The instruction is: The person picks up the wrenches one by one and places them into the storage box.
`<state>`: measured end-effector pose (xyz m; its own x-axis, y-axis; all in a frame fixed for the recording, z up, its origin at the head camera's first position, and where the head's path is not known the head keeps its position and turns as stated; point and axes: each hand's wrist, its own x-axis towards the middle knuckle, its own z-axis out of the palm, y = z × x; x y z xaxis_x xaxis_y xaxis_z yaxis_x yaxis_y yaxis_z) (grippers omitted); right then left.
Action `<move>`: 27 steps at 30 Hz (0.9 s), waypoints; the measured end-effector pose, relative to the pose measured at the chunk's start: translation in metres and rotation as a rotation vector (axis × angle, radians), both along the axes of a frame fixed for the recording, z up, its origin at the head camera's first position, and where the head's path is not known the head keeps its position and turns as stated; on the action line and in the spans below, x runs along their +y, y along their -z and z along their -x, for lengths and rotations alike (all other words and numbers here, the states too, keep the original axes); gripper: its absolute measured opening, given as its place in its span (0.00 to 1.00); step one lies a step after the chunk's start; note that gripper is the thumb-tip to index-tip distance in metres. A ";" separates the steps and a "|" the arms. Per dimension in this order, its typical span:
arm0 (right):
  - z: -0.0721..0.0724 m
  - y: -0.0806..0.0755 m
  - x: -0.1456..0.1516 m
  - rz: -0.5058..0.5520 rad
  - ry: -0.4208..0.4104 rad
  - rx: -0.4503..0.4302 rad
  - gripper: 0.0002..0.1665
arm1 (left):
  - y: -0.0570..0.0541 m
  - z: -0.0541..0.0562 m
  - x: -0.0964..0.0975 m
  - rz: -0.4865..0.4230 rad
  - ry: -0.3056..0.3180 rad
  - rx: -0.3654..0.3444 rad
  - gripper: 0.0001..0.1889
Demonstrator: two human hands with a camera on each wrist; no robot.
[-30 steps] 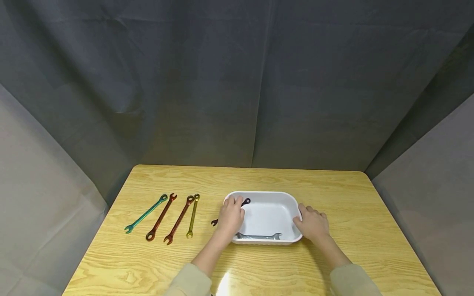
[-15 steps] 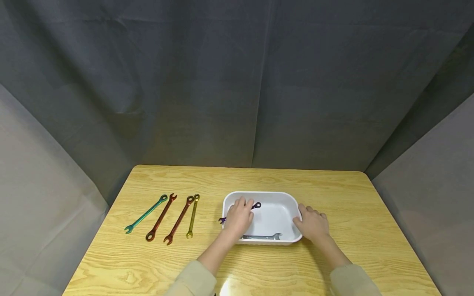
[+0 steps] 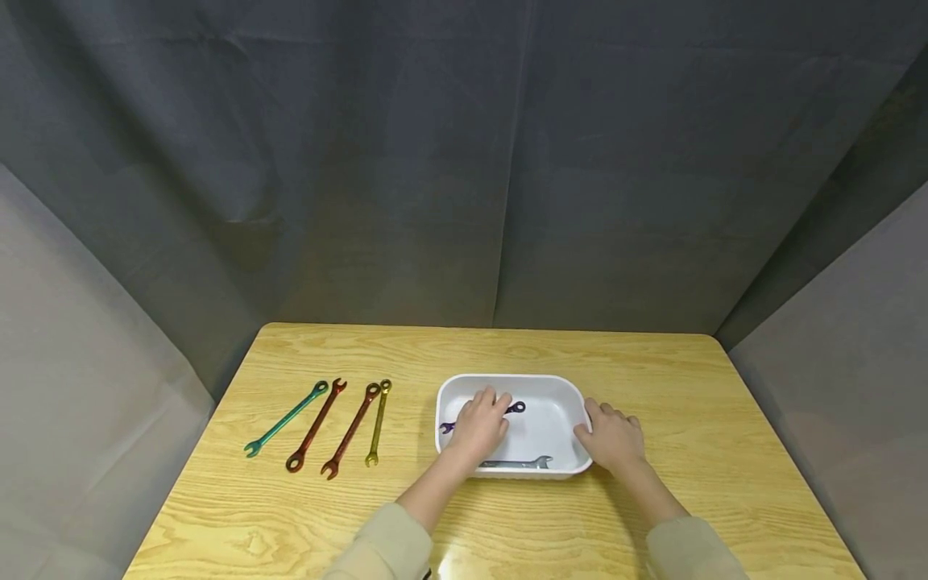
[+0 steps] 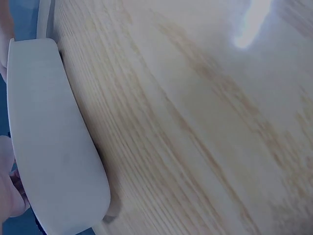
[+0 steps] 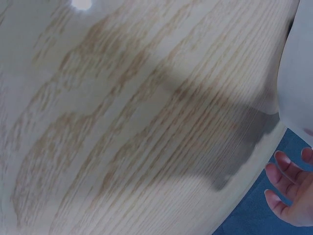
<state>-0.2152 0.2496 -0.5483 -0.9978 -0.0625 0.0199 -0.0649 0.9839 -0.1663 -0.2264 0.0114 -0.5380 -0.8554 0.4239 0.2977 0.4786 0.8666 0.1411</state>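
My left hand (image 3: 480, 423) holds a purple combination wrench (image 3: 518, 408) by its middle, inside the white tray (image 3: 542, 431). The wrench's ring end points right and its open jaw shows left of the hand; the fingers hide the rest. A silver wrench (image 3: 524, 464) lies along the tray's near side, its left part behind my left wrist. At the tray's right end, my right hand (image 3: 615, 435) grips the rim, with its thumb over the edge. In the right wrist view, that hand's other fingers (image 5: 280, 180) curl loosely outside the tray. The left wrist view shows mostly the tray's outer wall (image 4: 56, 132).
Left of the tray, a green wrench (image 3: 286, 418), two red wrenches (image 3: 316, 425) and a yellow wrench (image 3: 378, 424) lie side by side on the wooden table (image 3: 551, 532). Dark cloth (image 3: 406, 177) hangs behind the table.
My left hand has carried the purple wrench rightward, from across the tray's left rim to inside the tray. My right hand stays on the right rim.
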 end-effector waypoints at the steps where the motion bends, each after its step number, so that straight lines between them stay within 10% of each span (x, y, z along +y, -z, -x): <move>1: 0.000 0.000 0.000 -0.001 0.000 -0.001 0.30 | 0.000 0.000 0.001 0.005 0.005 -0.005 0.13; 27: 0.001 0.001 0.000 -0.004 0.002 -0.010 0.31 | 0.016 0.002 0.011 0.093 0.161 -0.118 0.12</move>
<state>-0.2163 0.2498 -0.5497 -0.9981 -0.0602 0.0095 -0.0609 0.9847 -0.1631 -0.2287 0.0223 -0.5539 -0.8007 0.5792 0.1532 0.5972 0.7919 0.1274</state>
